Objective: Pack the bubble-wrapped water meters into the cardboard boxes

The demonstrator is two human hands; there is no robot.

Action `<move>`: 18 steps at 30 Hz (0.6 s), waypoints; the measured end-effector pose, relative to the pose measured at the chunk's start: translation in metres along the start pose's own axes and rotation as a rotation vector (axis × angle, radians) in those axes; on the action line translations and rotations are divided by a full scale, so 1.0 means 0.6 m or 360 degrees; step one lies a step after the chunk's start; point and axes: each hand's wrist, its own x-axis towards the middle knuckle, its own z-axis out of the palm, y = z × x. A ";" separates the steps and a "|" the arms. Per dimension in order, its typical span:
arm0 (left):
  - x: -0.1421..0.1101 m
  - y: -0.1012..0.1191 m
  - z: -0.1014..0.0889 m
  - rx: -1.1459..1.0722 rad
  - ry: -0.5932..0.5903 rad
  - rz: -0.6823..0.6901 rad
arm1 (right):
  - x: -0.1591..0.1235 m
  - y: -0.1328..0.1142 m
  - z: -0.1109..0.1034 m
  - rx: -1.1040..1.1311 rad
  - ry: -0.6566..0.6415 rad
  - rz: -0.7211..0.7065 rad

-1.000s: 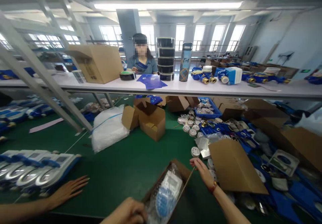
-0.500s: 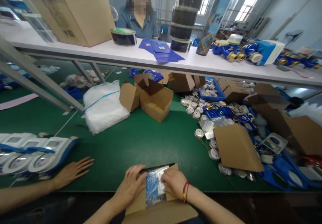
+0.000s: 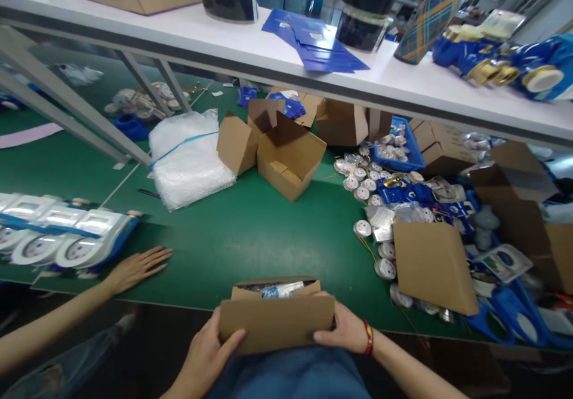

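At the table's near edge, a cardboard box (image 3: 277, 324) is held between both hands, its near flap raised toward me. My left hand (image 3: 208, 345) is closed on the flap's left end, thumb on the near face. On the right end, my right hand (image 3: 342, 327) grips the same box, a red bracelet at its wrist; its fingers are partly hidden behind the cardboard. Inside the box lies a clear plastic-wrapped item (image 3: 282, 290) with blue and silver parts, mostly covered by the flap.
Another person's hand (image 3: 138, 267) rests flat on the table at left, beside a row of white-and-blue meters (image 3: 80, 238). An open carton (image 3: 290, 160) and a plastic-bag stack (image 3: 192, 160) stand farther back. Meter parts and a loose cardboard piece (image 3: 434, 267) cover the right. A shelf (image 3: 179, 34) crosses above.
Both hands have moved from the wrapped item and inner flaps to the ends of the near flap, which now stands raised. My view has tilted down.
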 end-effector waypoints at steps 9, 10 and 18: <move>0.099 0.055 0.018 0.0615 0.0035 0.0692 | 0.066 -0.007 0.044 -0.1226 0.0352 -0.0163; 0.100 0.059 0.014 0.0599 0.0034 0.0669 | 0.066 -0.015 0.042 -0.1222 0.0357 -0.0144; 0.061 0.062 -0.001 0.0628 0.0493 0.0785 | 0.031 -0.061 0.053 -0.1284 0.0424 -0.0187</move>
